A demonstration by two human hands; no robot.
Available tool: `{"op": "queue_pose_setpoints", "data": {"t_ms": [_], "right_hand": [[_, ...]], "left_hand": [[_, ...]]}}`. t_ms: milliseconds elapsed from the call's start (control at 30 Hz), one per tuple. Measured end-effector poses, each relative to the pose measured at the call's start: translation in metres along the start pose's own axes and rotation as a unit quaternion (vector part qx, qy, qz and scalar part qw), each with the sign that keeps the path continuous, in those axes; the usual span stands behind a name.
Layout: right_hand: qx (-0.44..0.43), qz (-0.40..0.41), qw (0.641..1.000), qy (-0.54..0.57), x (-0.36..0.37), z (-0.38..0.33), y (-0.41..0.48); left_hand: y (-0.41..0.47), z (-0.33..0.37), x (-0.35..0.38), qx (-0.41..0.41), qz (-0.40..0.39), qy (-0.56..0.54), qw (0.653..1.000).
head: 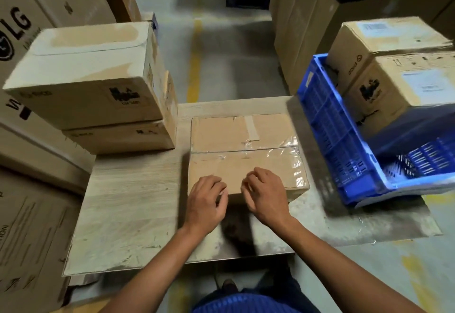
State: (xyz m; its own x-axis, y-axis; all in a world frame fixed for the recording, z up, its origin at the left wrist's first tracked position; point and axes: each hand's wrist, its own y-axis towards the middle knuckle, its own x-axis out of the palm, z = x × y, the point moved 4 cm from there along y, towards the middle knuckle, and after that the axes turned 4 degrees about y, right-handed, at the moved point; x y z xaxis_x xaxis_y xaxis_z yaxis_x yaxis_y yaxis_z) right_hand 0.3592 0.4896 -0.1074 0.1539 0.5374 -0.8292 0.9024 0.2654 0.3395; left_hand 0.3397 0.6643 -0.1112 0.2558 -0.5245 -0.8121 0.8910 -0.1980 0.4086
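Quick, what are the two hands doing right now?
Left hand: fingers curled at the box near edge; grip cannot be told.
Right hand: fingers curled on the box top; grip cannot be told.

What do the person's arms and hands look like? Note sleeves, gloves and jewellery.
The left hand and right hand are bare: no gloves, rings or watch show. No sleeve appears anywhere up to the frame's lower edge. Between the elbows, a blue ribbed garment shows at the body.

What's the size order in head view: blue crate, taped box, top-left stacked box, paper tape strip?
1. blue crate and top-left stacked box: look alike, crate cut off by the frame, so unranked
2. taped box
3. paper tape strip
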Motion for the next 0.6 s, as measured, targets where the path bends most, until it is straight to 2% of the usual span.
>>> {"op": "queue_pose_setpoints", "data": {"t_ms": [133, 267, 333, 500, 600], "right_hand": [[0.001, -0.034, 0.995, -0.089, 0.005, -0.001, 0.028], [-0.017, -0.121, 0.988, -0.096, 0.021, -0.006, 0.046], [-0.007, -0.147, 0.984, -0.101, 0.029, -0.005, 0.044], [-0.023, -0.162, 0.978, -0.126, 0.025, -0.005, 0.059], [-0.017, -0.2, 0.97, -0.137, 0.02, -0.004, 0.082]], "left_hand": [[0.022, -0.002, 0.004, -0.022, -0.031, 0.048, 0.998], [0.04, -0.008, 0.019, -0.085, -0.178, 0.12, 0.973], [0.043, -0.011, 0.023, -0.098, -0.224, 0.158, 0.957], [0.068, -0.006, 0.016, -0.04, -0.223, 0.246, 0.943], [0.091, -0.014, 0.017, -0.033, -0.221, 0.235, 0.946]]}}
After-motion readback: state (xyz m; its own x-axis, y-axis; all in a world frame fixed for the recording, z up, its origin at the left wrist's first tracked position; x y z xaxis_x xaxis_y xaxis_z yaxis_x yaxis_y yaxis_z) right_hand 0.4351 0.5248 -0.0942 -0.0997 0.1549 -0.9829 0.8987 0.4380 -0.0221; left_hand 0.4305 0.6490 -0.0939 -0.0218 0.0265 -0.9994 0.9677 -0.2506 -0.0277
